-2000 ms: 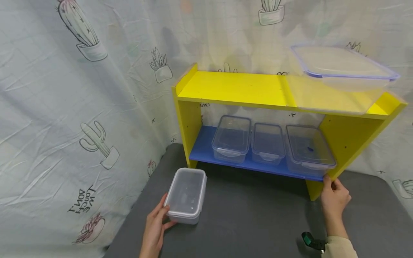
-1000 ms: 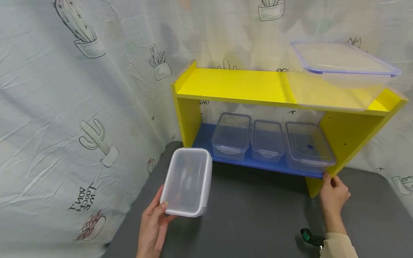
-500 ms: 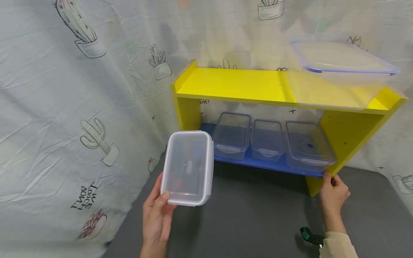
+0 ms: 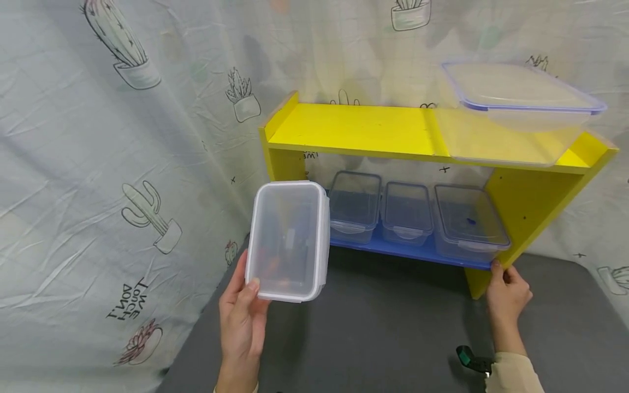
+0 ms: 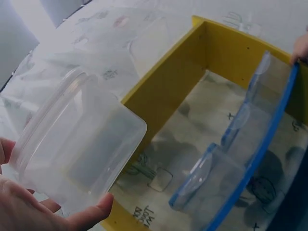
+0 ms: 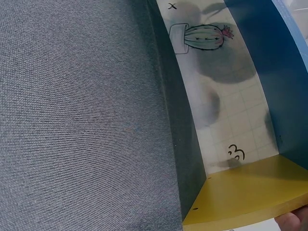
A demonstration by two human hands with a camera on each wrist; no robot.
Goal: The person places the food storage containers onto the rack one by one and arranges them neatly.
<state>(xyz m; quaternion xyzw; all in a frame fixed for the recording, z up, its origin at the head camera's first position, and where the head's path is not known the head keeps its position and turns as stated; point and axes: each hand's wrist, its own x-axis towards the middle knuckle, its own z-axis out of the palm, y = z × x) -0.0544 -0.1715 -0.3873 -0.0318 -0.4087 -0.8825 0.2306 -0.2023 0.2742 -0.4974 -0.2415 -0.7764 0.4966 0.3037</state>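
In the head view my left hand [image 4: 243,322] holds a clear plastic food container [image 4: 287,240] with a white-rimmed lid, raised in front of the shelf unit's left end. The thumb lies on its near corner. The left wrist view shows the container [image 5: 91,139] from the side, tilted, with fingers along it. My right hand [image 4: 508,297] grips the front right edge of the yellow shelf unit [image 4: 533,213], where the blue shelf board [image 4: 393,248] meets the side panel. In the right wrist view, only fingertips [image 6: 291,219] show at the yellow panel.
Three lidded clear containers stand in a row on the blue board: left [image 4: 355,207], middle [image 4: 407,213], right [image 4: 472,224]. A large container with a blue-rimmed lid [image 4: 526,109] sits on the yellow top, at right. Cactus-print cloth [image 4: 196,136] hangs behind the dark grey table [image 4: 383,338].
My left hand has lifted the container from low over the table, tilting its lid more toward the head camera; it now overlaps the shelf's left end. The right hand stays put.
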